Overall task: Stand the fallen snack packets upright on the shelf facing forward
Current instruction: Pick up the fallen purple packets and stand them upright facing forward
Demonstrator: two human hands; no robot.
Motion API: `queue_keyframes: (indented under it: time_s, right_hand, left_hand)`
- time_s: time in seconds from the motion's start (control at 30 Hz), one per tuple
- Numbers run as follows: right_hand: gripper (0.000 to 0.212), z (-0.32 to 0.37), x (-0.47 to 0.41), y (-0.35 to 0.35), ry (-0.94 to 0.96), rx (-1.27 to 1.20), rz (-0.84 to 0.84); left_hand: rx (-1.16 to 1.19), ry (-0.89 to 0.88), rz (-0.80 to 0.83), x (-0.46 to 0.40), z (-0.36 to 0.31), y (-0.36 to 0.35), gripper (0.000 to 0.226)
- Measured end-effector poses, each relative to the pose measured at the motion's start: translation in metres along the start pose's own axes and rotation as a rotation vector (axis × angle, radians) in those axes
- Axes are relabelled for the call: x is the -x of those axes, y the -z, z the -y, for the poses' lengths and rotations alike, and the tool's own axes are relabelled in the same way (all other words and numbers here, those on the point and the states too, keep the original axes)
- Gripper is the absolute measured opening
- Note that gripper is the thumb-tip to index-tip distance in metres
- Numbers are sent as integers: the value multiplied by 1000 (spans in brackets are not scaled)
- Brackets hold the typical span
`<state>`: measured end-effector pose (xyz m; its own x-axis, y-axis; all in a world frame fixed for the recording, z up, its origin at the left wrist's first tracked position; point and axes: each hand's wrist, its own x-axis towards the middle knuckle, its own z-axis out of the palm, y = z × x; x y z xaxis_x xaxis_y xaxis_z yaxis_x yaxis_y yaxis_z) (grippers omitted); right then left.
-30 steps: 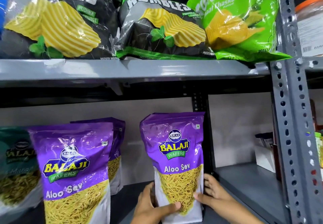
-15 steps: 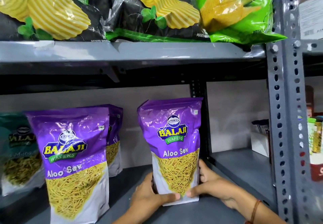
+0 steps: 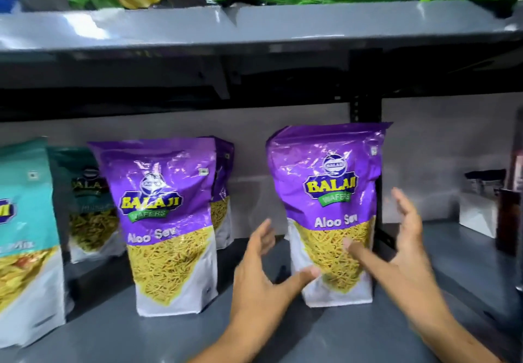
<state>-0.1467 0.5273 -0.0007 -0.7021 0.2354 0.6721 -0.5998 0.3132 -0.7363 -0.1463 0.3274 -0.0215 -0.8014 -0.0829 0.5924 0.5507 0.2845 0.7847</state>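
A purple Aloo Sev packet (image 3: 328,181) stands upright on the grey shelf (image 3: 311,334), its front facing me. My left hand (image 3: 263,280) is just to its left, fingers spread, thumb tip close to the packet's lower front. My right hand (image 3: 402,252) is at its right side, fingers apart, thumb across the lower front; whether it touches is blurred. A second purple Aloo Sev packet (image 3: 167,221) stands upright to the left, with a third purple packet (image 3: 223,193) behind it.
A teal packet (image 3: 22,235) stands at the far left with a darker teal packet (image 3: 87,198) behind it. The upper shelf (image 3: 254,26) holds chip bags. A black upright post (image 3: 365,110) rises behind the packet. A small white box (image 3: 481,204) sits at the right.
Both hands have let go of the right purple packet and opened, drawing slightly back from it. The view has dropped lower and shifted right, closer to the shelf.
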Motion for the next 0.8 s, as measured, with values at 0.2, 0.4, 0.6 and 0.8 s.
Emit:
queue_keyframes:
  time_s: [0.2,0.4,0.6,0.8]
  right_hand:
    - [75,62,33,-65,457,270,5]
    - [106,49,37,-172,84,229,568]
    - [98,26,47,-219,-155,128,659]
    - [96,28,46,-220,-312,144,649]
  left_hand:
    - [-22,-358,-334,-2,-12,80,102]
    - [-118,-140,-321,-15,51,175,145]
    - [24,244,198,-22,97,202,128]
    - [82,261,177,-25,103,210,107]
